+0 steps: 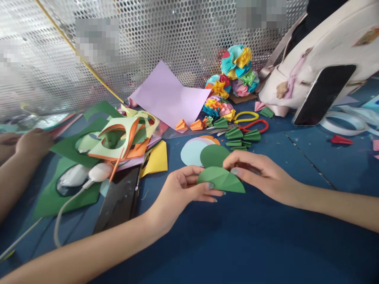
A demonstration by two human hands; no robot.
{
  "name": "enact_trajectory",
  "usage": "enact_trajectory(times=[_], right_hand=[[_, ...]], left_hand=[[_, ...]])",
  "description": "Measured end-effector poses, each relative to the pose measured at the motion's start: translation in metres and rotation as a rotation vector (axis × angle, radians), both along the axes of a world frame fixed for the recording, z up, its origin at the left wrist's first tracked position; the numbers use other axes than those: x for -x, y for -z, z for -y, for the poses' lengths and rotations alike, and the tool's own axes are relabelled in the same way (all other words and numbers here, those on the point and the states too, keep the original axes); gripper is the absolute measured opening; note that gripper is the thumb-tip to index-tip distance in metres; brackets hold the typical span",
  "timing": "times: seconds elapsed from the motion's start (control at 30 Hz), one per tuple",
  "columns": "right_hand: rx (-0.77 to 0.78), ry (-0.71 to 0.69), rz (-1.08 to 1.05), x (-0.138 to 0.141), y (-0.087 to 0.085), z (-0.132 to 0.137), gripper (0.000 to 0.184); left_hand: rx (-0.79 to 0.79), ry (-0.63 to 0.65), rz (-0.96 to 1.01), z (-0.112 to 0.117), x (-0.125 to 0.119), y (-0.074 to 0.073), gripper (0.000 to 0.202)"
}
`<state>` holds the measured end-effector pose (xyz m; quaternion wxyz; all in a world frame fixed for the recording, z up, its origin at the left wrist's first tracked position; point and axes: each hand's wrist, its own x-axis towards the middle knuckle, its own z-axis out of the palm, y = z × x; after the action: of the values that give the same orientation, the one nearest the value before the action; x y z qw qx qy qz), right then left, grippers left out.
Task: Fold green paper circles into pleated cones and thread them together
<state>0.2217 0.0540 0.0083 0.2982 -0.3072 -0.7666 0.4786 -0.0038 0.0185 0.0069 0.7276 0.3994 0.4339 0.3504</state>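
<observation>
A green paper circle folded in half [220, 179], with crease lines across it, is held above the blue table. My left hand [186, 185] pinches its left part, thumb in front and fingers behind. At its upper right edge, my right hand [254, 167] grips it between thumb and fingers. Just behind the folded paper lies a flat dark green paper circle [214, 155]. It overlaps a light blue paper circle [191, 152], under which purple and orange circles peek out. Small folded green paper pieces [235, 134] sit beyond my right hand.
Scissors with yellow [246, 116] and red handles [260, 126] lie near pleated paper balls [237, 61]. Paper offcuts [118, 134], a dark phone [118, 197] and a white cable [63, 209] are at left. A phone [325, 94] leans on a white bag [322, 51]. Another person's arm [20, 161] rests far left.
</observation>
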Motion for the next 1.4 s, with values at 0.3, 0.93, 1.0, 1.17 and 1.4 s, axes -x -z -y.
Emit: enact_trajectory(times=[0.3, 0.93, 1.0, 1.17, 1.4], right_hand=[[-0.349, -0.009, -0.009, 0.003, 0.014, 0.001, 0.021], [-0.593, 0.039, 0.212, 0.004, 0.015, 0.008, 0.002], [-0.582, 0.050, 0.223, 0.004, 0.015, 0.007, 0.003], [-0.544, 0.081, 0.239, 0.004, 0.016, 0.006, 0.008], [-0.493, 0.096, 0.238, 0.008, 0.014, 0.011, 0.010]], left_hand=[[0.042, 0.032, 0.002, -0.004, -0.002, -0.001, 0.020], [-0.092, 0.159, -0.079, 0.002, -0.007, -0.001, 0.024], [-0.095, 0.143, -0.059, 0.003, -0.007, -0.001, 0.026], [-0.121, 0.152, -0.021, 0.004, -0.006, 0.002, 0.029], [-0.153, 0.180, -0.068, 0.006, -0.008, 0.003, 0.030]])
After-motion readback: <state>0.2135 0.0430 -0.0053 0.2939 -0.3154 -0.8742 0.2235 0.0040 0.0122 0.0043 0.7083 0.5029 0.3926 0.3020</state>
